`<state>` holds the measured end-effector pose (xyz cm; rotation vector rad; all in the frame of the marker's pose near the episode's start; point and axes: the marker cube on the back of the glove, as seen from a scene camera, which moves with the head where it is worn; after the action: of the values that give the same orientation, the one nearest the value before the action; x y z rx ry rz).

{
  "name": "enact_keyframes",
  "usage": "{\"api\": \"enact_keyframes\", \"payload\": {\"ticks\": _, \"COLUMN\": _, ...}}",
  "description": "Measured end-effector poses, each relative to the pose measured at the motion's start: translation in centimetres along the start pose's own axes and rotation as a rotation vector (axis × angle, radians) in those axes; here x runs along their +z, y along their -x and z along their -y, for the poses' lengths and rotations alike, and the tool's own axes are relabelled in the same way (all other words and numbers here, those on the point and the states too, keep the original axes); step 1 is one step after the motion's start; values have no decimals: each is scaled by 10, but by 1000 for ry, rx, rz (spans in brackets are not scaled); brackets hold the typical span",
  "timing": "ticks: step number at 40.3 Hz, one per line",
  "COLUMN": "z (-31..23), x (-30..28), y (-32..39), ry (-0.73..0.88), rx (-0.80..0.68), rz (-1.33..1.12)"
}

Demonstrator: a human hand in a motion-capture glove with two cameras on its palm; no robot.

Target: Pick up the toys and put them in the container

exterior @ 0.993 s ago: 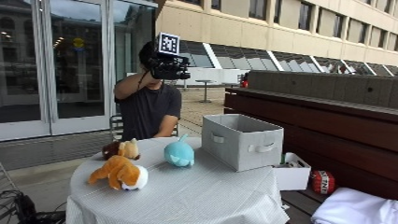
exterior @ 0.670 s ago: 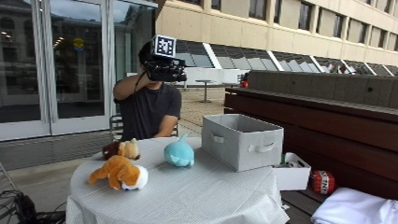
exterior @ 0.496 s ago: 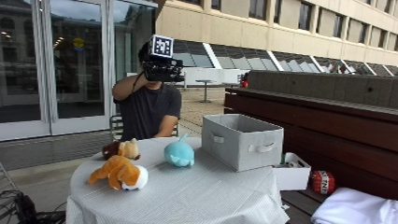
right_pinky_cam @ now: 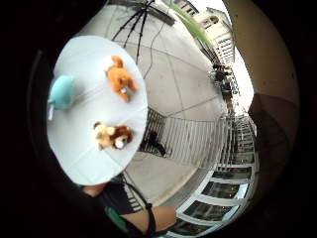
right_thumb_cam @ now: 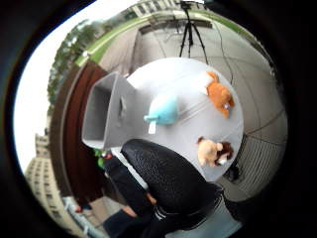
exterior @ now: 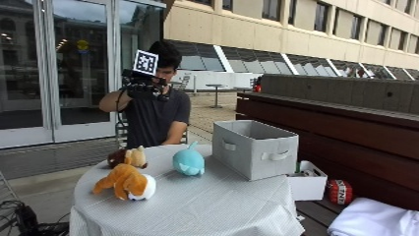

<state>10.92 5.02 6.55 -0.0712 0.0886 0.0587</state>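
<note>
On the round white-clothed table [exterior: 216,206] lie three plush toys: an orange fox [exterior: 128,183] near the front left, a brown and tan lion [exterior: 129,157] behind it, and a teal whale [exterior: 189,161] in the middle. A grey fabric container [exterior: 254,147] stands open-topped at the table's right. My gloved right hand [exterior: 145,89] is raised at face height behind the table, well above the toys, holding nothing. The palm views look down on the whale [right_thumb_cam: 163,110], fox [right_thumb_cam: 219,95], lion [right_thumb_cam: 213,151] and container [right_thumb_cam: 106,114]; a gloved finger [right_thumb_cam: 168,178] shows relaxed.
A small white box [exterior: 308,179] and a red object [exterior: 339,191] sit on the dark wooden bench to the right of the table. White cloth [exterior: 373,221] lies at the front right. A tripod [right_thumb_cam: 190,25] stands on the pavement beyond the table.
My raised hand has drifted a little to the left and lower in front of the face. The toys and container have not moved.
</note>
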Motion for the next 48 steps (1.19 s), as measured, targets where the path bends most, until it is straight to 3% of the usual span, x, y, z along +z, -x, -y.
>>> {"api": "enact_keyframes", "payload": {"ticks": 5, "z": -3, "x": 32, "y": -19, "ry": -92, "rx": -36, "rz": -29}}
{"api": "enact_keyframes", "payload": {"ticks": 9, "z": -15, "x": 55, "y": -26, "ry": -57, "rx": -40, "rz": -23}}
{"api": "enact_keyframes", "payload": {"ticks": 16, "z": -42, "x": 107, "y": -29, "ry": 67, "rx": 140, "rz": -28}}
{"api": "enact_keyframes", "payload": {"ticks": 19, "z": -51, "x": 129, "y": -35, "ry": 108, "rx": 55, "rz": 15}}
{"api": "enact_keyframes", "payload": {"ticks": 23, "z": -51, "x": 165, "y": -40, "ry": 46, "rx": 7, "rz": 55}}
{"api": "enact_keyframes", "payload": {"ticks": 33, "z": -69, "x": 222, "y": -43, "ry": 135, "rx": -10, "rz": 96}}
{"api": "enact_keyframes", "payload": {"ticks": 38, "z": -63, "x": 245, "y": -37, "ry": 48, "rx": 15, "rz": 148}}
{"api": "enact_keyframes", "payload": {"ticks": 42, "z": -79, "x": 256, "y": -33, "ry": 222, "rx": 4, "rz": 174}}
{"api": "enact_keyframes", "payload": {"ticks": 48, "z": -86, "x": 263, "y": -34, "ry": 315, "rx": -2, "rz": 189}}
